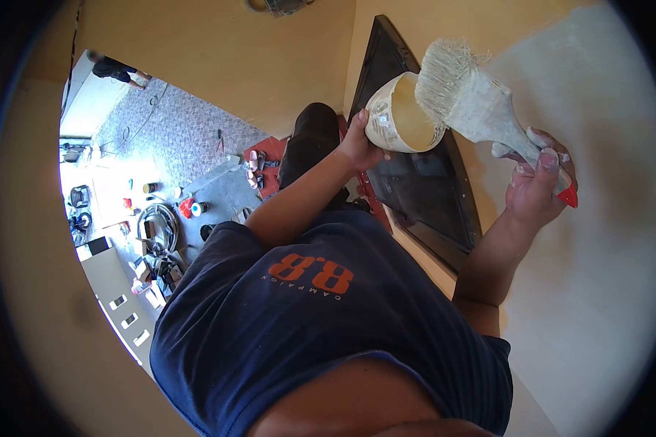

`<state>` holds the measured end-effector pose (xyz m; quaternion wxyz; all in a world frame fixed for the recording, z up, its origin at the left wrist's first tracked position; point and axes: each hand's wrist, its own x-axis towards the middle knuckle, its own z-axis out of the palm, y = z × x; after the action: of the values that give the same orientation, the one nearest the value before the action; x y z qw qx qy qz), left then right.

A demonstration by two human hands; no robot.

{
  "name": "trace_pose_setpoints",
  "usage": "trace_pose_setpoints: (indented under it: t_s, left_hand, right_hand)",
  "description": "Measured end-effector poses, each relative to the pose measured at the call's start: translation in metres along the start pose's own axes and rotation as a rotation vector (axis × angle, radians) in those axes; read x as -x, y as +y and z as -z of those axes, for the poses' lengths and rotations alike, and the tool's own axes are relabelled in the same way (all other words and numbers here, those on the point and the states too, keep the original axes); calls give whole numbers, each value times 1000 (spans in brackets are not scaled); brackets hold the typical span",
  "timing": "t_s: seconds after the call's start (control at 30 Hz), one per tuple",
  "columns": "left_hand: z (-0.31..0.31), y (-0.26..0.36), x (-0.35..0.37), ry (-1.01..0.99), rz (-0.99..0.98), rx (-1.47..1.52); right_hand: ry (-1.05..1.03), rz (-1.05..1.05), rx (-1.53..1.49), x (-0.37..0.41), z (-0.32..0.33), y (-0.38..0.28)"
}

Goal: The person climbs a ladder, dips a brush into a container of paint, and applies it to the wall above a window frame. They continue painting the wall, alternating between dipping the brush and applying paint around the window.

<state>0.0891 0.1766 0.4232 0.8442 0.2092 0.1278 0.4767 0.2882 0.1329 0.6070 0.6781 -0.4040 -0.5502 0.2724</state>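
My left hand (362, 144) is wrapped round the side of a cream-coloured paint tub (386, 120), tilted so its open mouth faces right. Pale smears streak the outside of the tub. In my right hand (539, 175) is a wide paintbrush (481, 109), gripped by its red-tipped handle, with whitish coating on the fingers. Its frayed, paint-caked bristles point up and left, overlapping the tub's rim in this view. Close to the right hand stands a wall (590, 240) with a broad pale grey-white coat over its tan surface.
A dark panelled door (423, 189) stands behind the tub. Down to the left, the tiled floor (149, 138) holds a coiled hose (160, 226), several cans and pink sandals (254, 164) on red tiles. Another person (116, 69) is at the far upper left.
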Motion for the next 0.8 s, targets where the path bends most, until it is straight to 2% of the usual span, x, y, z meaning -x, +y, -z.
trace_pose_setpoints:
  t_s: [0.13, 0.23, 0.3, 0.47, 0.57, 0.63, 0.8]
  left_hand:
    - [5, -3, -2, -26, 2, 26]
    - [4, -3, 0, 13, 1, 50]
    - [5, -3, 1, 5, -3, 48]
    - [17, -1, 3, -65, 18, 71]
    - [17, -2, 6, -24, 36, 89]
    - [14, 0, 8, 3, 32, 72]
    - [13, 7, 8, -32, 21, 68]
  right_hand:
    - [22, -12, -7, 4, -1, 8]
    - [-9, -18, 154, 16, 3, 22]
    - [4, -93, 38, 25, 0, 25]
    - [0, -75, -57, 34, -2, 30]
    - [18, -70, -73, 37, -3, 31]
    - [8, -100, -220, 36, -7, 28]
    - [-10, -77, -118, 35, -6, 34]
